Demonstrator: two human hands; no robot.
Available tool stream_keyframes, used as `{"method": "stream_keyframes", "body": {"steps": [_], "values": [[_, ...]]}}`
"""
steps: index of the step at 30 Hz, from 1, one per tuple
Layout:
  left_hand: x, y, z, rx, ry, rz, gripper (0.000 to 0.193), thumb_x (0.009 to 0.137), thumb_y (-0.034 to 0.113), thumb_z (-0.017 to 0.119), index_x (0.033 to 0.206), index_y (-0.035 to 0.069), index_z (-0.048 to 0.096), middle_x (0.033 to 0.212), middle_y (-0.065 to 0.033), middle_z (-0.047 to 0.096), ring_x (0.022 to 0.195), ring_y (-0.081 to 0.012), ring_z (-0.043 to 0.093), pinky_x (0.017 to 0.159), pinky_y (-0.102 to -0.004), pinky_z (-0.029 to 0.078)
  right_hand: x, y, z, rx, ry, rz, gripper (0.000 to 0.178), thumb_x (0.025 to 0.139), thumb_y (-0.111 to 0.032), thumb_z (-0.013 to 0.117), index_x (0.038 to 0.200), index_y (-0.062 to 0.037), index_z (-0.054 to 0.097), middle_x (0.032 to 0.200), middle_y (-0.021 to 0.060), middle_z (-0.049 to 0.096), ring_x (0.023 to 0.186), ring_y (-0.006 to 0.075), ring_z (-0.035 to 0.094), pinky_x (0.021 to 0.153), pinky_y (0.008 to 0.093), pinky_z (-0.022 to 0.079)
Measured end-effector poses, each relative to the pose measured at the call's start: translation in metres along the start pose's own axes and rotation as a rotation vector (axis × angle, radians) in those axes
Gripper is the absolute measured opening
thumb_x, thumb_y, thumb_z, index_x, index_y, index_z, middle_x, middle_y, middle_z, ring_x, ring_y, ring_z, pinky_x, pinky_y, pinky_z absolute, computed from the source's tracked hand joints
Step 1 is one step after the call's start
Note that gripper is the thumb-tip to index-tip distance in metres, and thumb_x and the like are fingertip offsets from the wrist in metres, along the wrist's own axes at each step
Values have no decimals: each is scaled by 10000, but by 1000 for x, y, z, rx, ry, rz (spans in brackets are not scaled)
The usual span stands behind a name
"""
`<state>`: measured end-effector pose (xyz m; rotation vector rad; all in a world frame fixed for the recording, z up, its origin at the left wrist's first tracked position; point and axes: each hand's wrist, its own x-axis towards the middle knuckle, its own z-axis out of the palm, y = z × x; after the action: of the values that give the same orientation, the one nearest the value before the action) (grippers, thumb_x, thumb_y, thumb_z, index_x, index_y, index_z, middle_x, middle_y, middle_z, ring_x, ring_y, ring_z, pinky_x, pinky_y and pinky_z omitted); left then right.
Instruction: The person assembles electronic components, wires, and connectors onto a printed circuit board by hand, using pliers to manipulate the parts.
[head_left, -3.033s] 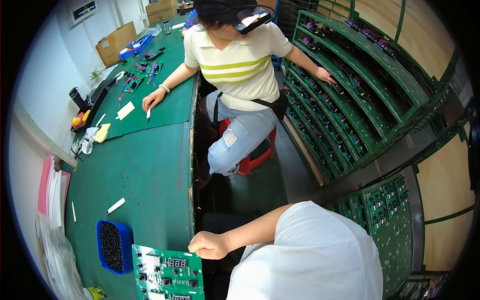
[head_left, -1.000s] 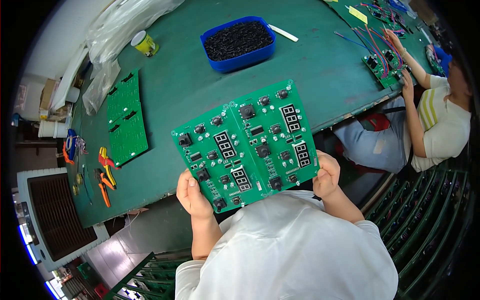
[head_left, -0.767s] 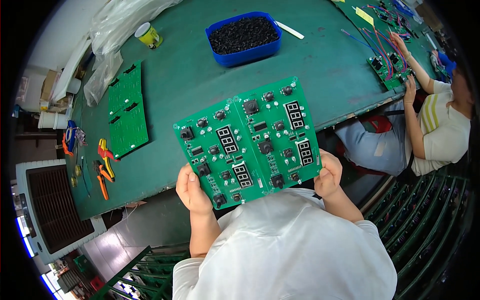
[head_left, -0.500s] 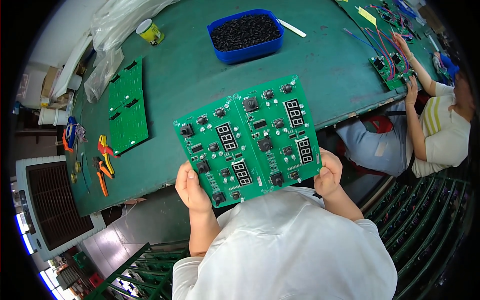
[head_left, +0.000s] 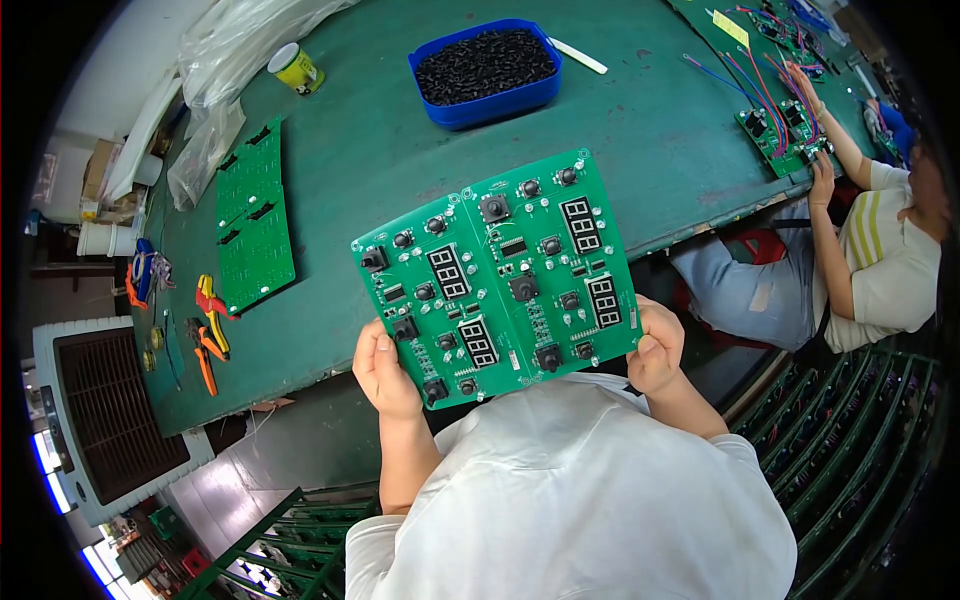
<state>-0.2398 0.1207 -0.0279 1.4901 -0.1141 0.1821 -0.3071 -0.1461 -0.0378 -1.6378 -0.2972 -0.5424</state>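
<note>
Between my two hands I hold a green circuit board panel (head_left: 505, 260), tilted in front of me over the table's near edge. Its upper face carries several digit displays, black push buttons and small clear LEDs, and a seam runs down its middle. My left hand (head_left: 386, 372) is closed on the panel's lower left edge. On the lower right edge my right hand (head_left: 656, 346) grips it, thumb showing and the other fingers partly behind. Another green circuit board panel (head_left: 258, 245), with black connectors, lies on the table to the left.
On the green table (head_left: 350, 150) stand a blue tub (head_left: 490, 118) of small black parts and a yellow-green can (head_left: 298, 70). Pliers (head_left: 205, 345) lie at the left. A co-worker (head_left: 850, 250) at the right handles a wired board (head_left: 775, 140). Racks (head_left: 840, 450) stand at lower right.
The panel in my hands has shifted very slightly left, with a small change in tilt. Both hands keep their grip on it.
</note>
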Motion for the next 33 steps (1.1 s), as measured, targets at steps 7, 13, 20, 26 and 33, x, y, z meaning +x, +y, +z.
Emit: {"method": "stream_keyframes", "body": {"steps": [7, 13, 20, 26, 33], "values": [[0, -2, -3, -15, -34, 40, 254, 888, 151, 391, 884, -47, 550, 844, -68, 581, 734, -87, 488, 675, -213, 375, 0, 3, -1, -18, -3, 3, 425, 880, -337, 378, 643, -3, 495, 652, 107, 555, 558, 192, 493, 521, 282, 368], [0, -2, -1, 67, -20, 67, 265, 888, 168, 394, 870, -49, 546, 835, -79, 574, 723, -99, 484, 668, -222, 372, -1, 10, 1, 0, 35, -7, 321, 828, -238, 399, 640, -3, 511, 613, 106, 541, 500, 224, 479, 503, 310, 367], [0, 0, 0, 40, -15, 72, 278, 869, 185, 412, 917, -54, 546, 837, -63, 574, 725, -84, 489, 673, -205, 369, -3, 14, 1, 6, 35, 20, 310, 821, -222, 401, 642, 6, 511, 617, 111, 538, 514, 222, 481, 508, 308, 372], [2, 3, -1, 28, -33, 102, 297, 863, 204, 413, 919, -56, 545, 862, -86, 583, 771, -113, 508, 718, -234, 383, -2, 19, 3, -11, 51, 16, 316, 818, -231, 404, 630, 4, 499, 587, 98, 511, 489, 210, 452, 487, 305, 351], [4, 6, 0, 38, -8, 101, 305, 860, 212, 418, 921, -58, 545, 871, -92, 584, 779, -124, 518, 730, -240, 388, 1, 18, 4, -30, 48, 4, 328, 823, -241, 400, 609, -7, 482, 553, 81, 474, 457, 191, 405, 464, 304, 322]]}}
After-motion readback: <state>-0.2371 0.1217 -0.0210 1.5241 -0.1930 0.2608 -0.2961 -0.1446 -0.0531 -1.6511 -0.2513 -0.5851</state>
